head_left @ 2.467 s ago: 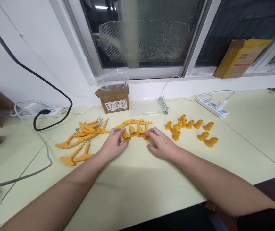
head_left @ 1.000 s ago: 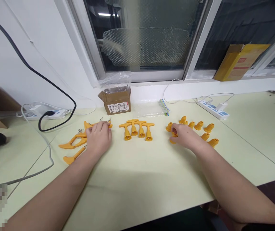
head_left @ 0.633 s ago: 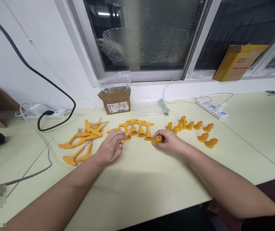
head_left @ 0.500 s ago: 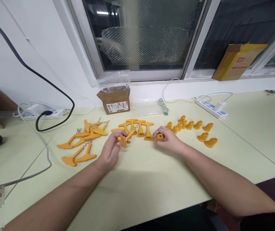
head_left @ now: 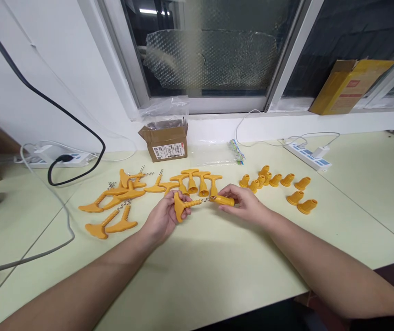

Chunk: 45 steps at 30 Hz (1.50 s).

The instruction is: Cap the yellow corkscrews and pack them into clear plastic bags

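My left hand (head_left: pixel 165 215) is closed around a yellow T-handled corkscrew (head_left: pixel 179 207), its metal spiral pointing right. In my right hand (head_left: pixel 241 200) is a hollow yellow cone-shaped sleeve (head_left: pixel 224 200), lying sideways. The spiral's tip meets the sleeve's left end; whether it has gone inside I cannot tell. Just behind the hands stand several corkscrews with sleeves fitted (head_left: pixel 203 184). Left of my left hand lies a pile of bare corkscrews (head_left: pixel 128 191). Several loose sleeves (head_left: pixel 295 197) stand on their wide ends to the right.
Along the wall are a small open cardboard box (head_left: pixel 168 143), a clear plastic bag (head_left: pixel 211 153) and a white power strip (head_left: pixel 307 155). Another power strip (head_left: pixel 76 158) with a black cable (head_left: pixel 69 115) sits at left. A yellow carton (head_left: pixel 350 87) leans against the window.
The corkscrew in my left hand has swung from pointing up-right to level. My right hand has turned the sleeve sideways, and the spiral and sleeve have come together.
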{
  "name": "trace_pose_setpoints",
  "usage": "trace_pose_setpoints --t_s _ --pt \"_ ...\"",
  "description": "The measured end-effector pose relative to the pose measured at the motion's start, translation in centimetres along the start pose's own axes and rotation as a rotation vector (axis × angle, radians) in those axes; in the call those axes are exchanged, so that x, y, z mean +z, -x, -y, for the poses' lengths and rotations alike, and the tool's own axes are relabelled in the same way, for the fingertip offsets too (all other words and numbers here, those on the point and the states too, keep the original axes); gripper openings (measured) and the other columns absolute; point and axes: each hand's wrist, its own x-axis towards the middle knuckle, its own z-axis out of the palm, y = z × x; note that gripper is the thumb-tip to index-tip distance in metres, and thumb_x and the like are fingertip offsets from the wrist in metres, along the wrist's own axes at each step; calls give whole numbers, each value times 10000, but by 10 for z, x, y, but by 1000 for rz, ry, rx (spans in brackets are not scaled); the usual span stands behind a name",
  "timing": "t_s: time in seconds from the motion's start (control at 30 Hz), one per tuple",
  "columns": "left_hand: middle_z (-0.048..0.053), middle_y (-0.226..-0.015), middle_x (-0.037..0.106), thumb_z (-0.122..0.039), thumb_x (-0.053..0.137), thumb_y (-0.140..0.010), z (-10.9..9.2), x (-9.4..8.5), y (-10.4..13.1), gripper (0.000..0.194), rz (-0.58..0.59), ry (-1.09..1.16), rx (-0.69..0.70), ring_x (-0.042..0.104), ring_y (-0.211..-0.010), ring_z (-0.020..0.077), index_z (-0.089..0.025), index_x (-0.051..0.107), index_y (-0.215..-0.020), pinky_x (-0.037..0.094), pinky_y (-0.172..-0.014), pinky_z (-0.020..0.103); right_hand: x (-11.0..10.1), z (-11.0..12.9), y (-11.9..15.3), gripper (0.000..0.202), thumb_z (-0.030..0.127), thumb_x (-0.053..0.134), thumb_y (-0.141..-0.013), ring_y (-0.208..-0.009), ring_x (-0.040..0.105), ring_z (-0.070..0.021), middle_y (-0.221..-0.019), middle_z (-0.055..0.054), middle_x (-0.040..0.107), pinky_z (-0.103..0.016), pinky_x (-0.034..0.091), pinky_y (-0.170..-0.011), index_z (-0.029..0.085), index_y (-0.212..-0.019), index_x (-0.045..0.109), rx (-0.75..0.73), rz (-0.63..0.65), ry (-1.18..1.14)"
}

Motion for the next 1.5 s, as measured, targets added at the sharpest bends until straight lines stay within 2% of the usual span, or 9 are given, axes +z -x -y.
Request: trace_pose_setpoints --t_s 0.3,0.5,0.63,0.83,1.0,1.13,1.23,1.3,1.5 --pt "52 -903 684 -190 532 -893 0 0 -1 27 -35 -31 -17 649 -669 132 -184 556 -903 543 -623 239 -2 5 -2 255 265 708 -891 -1059 653 -235 -1108 -91 669 -374 548 -871 233 -1143 687 -176 -115 4" --pt "55 -911 692 -227 551 -920 1 -1 -3 57 -50 -49 -19 670 -672 136 -175 566 -905 572 -653 251 -6 6 -2 335 146 635 -869 -1060 653 -233 -1129 -90 654 -396 555 -888 246 -1185 683 -258 -64 44" --pt "75 -949 711 -223 536 -953 3 1 0 90 -27 -40 -16 696 -701 150 -163 600 -934 599 -672 260 -6 9 -1 320 163 633 -891 -1059 653 -227 -1132 -89 662 -405 547 -916 249 -1198 665 -302 -49 92" --pt "152 -1014 746 -206 521 -995 4 14 10 254 -80 16 -103 735 -899 197 -93 683 -1156 630 -883 308 5 10 3 212 214 659 -917 -1061 663 -234 -1120 -94 685 -417 561 -907 261 -1117 609 -384 -42 70" --pt "118 -1023 725 -224 544 -947 -1 16 12 218 -9 -4 -84 735 -948 231 -107 717 -1007 624 -940 374 11 6 4 169 226 659 -937 -1056 672 -243 -1127 -118 678 -425 578 -877 262 -1093 606 -479 -78 120" --pt "73 -964 707 -343 537 -952 -4 17 16 249 65 -68 -51 748 -913 258 -148 691 -924 614 -941 417 14 9 5 170 228 680 -925 -1022 674 -236 -1110 -115 679 -418 576 -869 259 -1075 606 -503 -77 89" --pt "91 -905 718 -401 497 -968 -4 22 19 299 98 -116 -35 748 -852 269 -157 660 -911 614 -870 415 19 14 7 175 267 709 -906 -1017 675 -245 -1089 -113 688 -422 572 -874 256 -1052 612 -447 -106 36" --pt "100 -877 718 -391 475 -971 -5 24 21 299 105 -126 -1 739 -816 263 -158 646 -893 611 -805 396 22 19 10 189 307 723 -895 -987 678 -241 -1057 -100 692 -404 571 -853 249 -1044 622 -349 -110 -21" --pt "108 -899 719 -439 525 -962 -2 22 24 304 97 -217 91 703 -717 227 -172 603 -841 600 -714 379 30 36 17 299 449 763 -860 -737 645 -165 -883 -36 686 -317 556 -703 217 -1003 640 5 31 -265"
